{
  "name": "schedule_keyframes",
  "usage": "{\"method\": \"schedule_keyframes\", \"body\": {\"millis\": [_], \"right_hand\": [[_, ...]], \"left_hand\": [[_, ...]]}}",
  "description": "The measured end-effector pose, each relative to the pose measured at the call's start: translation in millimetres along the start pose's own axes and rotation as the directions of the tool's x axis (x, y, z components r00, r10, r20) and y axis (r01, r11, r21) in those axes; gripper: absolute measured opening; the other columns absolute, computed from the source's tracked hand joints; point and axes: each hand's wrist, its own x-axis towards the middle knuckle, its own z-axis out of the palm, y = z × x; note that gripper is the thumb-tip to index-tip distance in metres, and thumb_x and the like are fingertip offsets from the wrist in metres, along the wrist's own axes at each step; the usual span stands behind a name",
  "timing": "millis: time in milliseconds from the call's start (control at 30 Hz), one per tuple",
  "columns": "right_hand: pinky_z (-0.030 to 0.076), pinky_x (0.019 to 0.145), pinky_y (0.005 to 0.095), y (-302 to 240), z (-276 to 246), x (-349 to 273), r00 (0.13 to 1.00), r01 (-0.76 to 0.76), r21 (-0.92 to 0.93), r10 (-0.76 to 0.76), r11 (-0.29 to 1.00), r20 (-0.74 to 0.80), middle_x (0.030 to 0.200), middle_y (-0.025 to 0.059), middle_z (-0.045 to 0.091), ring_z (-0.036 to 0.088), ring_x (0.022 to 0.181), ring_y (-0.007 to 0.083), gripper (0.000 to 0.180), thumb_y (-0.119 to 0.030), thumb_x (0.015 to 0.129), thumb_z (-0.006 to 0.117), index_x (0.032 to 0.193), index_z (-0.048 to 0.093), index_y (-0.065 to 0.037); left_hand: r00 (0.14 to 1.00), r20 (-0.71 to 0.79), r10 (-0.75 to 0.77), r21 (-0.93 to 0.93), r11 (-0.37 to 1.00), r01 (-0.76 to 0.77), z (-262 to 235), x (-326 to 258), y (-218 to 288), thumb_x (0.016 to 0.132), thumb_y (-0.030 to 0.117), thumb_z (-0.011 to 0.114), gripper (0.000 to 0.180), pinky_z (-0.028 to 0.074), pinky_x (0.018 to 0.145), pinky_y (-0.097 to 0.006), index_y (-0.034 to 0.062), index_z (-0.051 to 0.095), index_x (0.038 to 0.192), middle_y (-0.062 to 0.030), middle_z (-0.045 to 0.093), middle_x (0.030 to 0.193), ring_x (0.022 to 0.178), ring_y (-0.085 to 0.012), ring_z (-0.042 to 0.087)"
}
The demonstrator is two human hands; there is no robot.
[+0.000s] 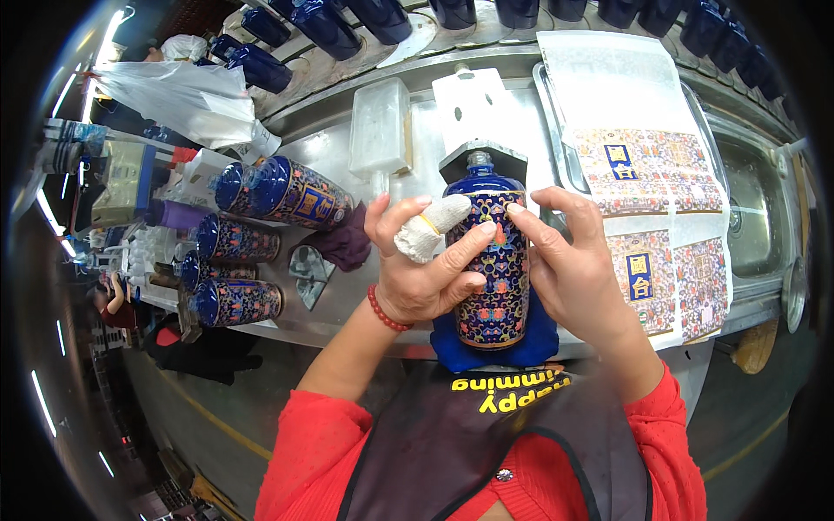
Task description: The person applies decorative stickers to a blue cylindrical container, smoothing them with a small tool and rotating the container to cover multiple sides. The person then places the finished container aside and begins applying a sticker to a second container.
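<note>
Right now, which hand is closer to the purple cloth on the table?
The left hand. It is just to the right of the purple cloth, while the right hand is farther off, at the right side of the patterned bottle.

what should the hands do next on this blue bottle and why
Probably a light smoothing stroke by the right hand over the upper pattern of the blue bottle: one of its fingertips appears to touch there, while the left hand's fingers lie against the other side, seemingly able to steady it.

Left hand [419,280], right hand [572,271] close together, fingers [463,253] bent
</note>
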Motion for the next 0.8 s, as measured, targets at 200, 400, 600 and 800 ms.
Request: {"method": "schedule_keyframes", "body": {"millis": [200,400,600,800], "right_hand": [[0.048,0.098,0.0474,4,1,-3,1.000,-0.007,0.020,0.007,1.000,-0.021,0.127,0.0195,0.056,0.056,0.116,0.0392,0.054,0.009,0.074,0.067,0.127,0.066,-0.004],[0.049,0.097,0.0467,5,0,-5,1.000,-0.026,0.021,0.026,0.999,-0.014,0.126,0.0191,0.055,0.056,0.115,0.0390,0.053,0.009,0.077,0.068,0.128,0.065,-0.003],[0.049,0.097,0.0459,5,0,-5,1.000,-0.019,0.024,0.020,1.000,-0.012,0.126,0.0191,0.055,0.056,0.114,0.0388,0.054,0.009,0.077,0.068,0.129,0.065,-0.003],[0.049,0.098,0.0449,8,1,-9,1.000,-0.030,0.027,0.030,0.999,0.006,0.131,0.0213,0.054,0.056,0.119,0.0386,0.059,0.010,0.076,0.068,0.134,0.061,-0.001]], "left_hand": [[0.999,0.001,-0.045,-0.112,0.993,0.044,-2,8,-5,0.100,0.052,0.056,0.040,0.020,0.117,-0.055,0.0203,0.076,0.115,-0.0094,0.067,0.127,0.127,-0.0304,0.044],[1.000,0.013,-0.005,-0.091,0.996,0.006,-4,11,-7,0.097,0.044,0.062,0.031,0.023,0.115,-0.056,0.0201,0.077,0.111,-0.0107,0.067,0.128,0.127,-0.0311,0.044],[0.999,-0.022,-0.029,-0.144,0.989,0.026,-4,16,-10,0.093,0.036,0.068,0.023,0.027,0.113,-0.056,0.0203,0.077,0.108,-0.0105,0.067,0.127,0.124,-0.0315,0.046],[1.000,-0.015,0.022,-0.105,0.994,-0.023,-5,19,-9,0.090,0.033,0.071,0.021,0.028,0.112,-0.056,0.0208,0.078,0.105,-0.0097,0.068,0.125,0.123,-0.0311,0.047]]}}
